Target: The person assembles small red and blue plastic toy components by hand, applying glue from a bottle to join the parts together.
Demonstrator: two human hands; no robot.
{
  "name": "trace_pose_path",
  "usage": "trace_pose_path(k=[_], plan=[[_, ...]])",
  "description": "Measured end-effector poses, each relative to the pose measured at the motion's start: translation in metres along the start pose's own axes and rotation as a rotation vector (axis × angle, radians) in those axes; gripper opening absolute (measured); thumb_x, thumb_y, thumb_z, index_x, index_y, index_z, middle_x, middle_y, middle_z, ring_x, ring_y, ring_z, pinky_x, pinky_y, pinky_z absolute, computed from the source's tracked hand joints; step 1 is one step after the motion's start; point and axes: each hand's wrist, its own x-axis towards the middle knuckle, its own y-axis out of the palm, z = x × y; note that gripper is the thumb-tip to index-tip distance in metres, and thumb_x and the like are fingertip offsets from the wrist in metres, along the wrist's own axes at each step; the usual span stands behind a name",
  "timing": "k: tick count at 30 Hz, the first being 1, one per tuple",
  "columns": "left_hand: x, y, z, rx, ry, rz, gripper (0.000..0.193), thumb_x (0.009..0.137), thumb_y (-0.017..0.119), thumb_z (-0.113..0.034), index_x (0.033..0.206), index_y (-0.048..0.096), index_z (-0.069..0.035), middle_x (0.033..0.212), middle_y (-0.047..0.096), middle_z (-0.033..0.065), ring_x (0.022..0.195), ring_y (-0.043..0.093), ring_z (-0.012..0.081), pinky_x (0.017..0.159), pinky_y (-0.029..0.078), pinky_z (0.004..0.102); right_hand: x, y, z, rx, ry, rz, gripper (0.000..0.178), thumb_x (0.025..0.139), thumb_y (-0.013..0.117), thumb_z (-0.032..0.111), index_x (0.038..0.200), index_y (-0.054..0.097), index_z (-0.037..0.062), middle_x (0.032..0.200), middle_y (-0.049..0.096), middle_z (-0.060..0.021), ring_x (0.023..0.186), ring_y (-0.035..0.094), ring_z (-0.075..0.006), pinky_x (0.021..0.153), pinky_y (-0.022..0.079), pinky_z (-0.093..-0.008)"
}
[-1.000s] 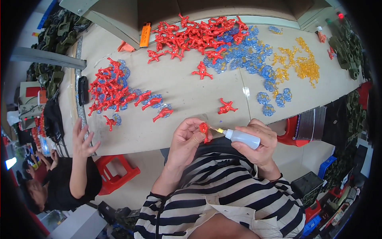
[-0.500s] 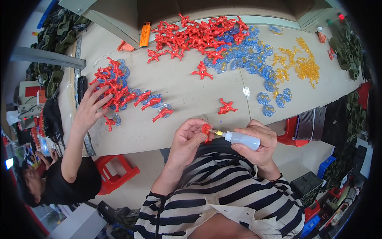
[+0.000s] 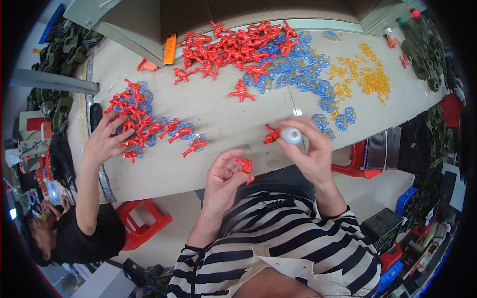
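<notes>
Near the table's front edge, my left hand (image 3: 223, 181) pinches a small red plastic figure (image 3: 244, 165) between thumb and fingers. To its right and farther out, my right hand (image 3: 313, 149) is closed around a white squeeze bottle (image 3: 292, 136), now seen end-on over the tabletop. Another red figure (image 3: 271, 134) lies right beside the bottle, partly hidden by it. Farther back, a single red figure (image 3: 242, 92) lies by itself on the table.
A red heap (image 3: 223, 49) of figures lies at the back, with blue clear pieces (image 3: 298, 69) and yellow clear pieces (image 3: 373, 79) to its right. At left, a co-worker's hand (image 3: 105, 139) touches a pile of red figures on blue pieces (image 3: 141, 116). An orange box (image 3: 170, 48) stands behind.
My right hand has lifted the bottle's nozzle away from the figure and moved outward, turning the bottle end-on. My left hand keeps its figure. The view has shifted slightly.
</notes>
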Motion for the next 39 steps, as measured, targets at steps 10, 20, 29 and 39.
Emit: trace_pose_path(k=[10, 20, 29, 39], plan=[[-0.004, -0.010, -0.002, -0.061, -0.011, 0.013, 0.027, 0.080, 0.056, 0.006, 0.105, 0.049, 0.001, 0.088, 0.059, 0.0102, 0.076, 0.059, 0.0189, 0.070, 0.047, 0.0285, 0.030, 0.028, -0.004, -0.294, -0.085, 0.188, 0.037, 0.070, 0.070, 0.010, 0.105, 0.059, 0.0041, 0.093, 0.063, -0.0131, 0.086, 0.057, -0.0261, 0.073, 0.046, -0.0320], [0.001, -0.004, -0.001, -0.008, -0.064, 0.035, 0.028, 0.081, 0.062, -0.007, 0.105, 0.049, -0.002, 0.085, 0.057, 0.0077, 0.072, 0.056, 0.0191, 0.064, 0.045, 0.0286, 0.048, -0.021, -0.005, -0.943, -0.258, -0.235, 0.019, 0.069, 0.064, 0.002, 0.088, 0.064, 0.0002, 0.086, 0.056, -0.0105, 0.085, 0.050, -0.0273, 0.080, 0.037, -0.0388], [-0.001, 0.002, 0.001, -0.006, -0.069, 0.061, 0.026, 0.082, 0.060, -0.006, 0.106, 0.048, -0.002, 0.087, 0.057, 0.0088, 0.074, 0.055, 0.0192, 0.066, 0.044, 0.0292, 0.030, -0.019, -0.003, -0.777, -0.261, 0.050, 0.024, 0.072, 0.062, 0.004, 0.095, 0.062, -0.0006, 0.087, 0.056, -0.0116, 0.083, 0.050, -0.0268, 0.075, 0.040, -0.0362], [0.004, 0.004, 0.002, -0.080, -0.117, 0.091, 0.030, 0.085, 0.056, -0.005, 0.113, 0.047, -0.001, 0.094, 0.058, 0.0098, 0.079, 0.058, 0.0158, 0.071, 0.046, 0.0266, 0.021, -0.014, 0.010, -0.672, -0.014, 0.204, 0.023, 0.077, 0.058, 0.001, 0.100, 0.059, -0.0021, 0.091, 0.055, -0.0162, 0.080, 0.057, -0.0325, 0.069, 0.046, -0.0362]])
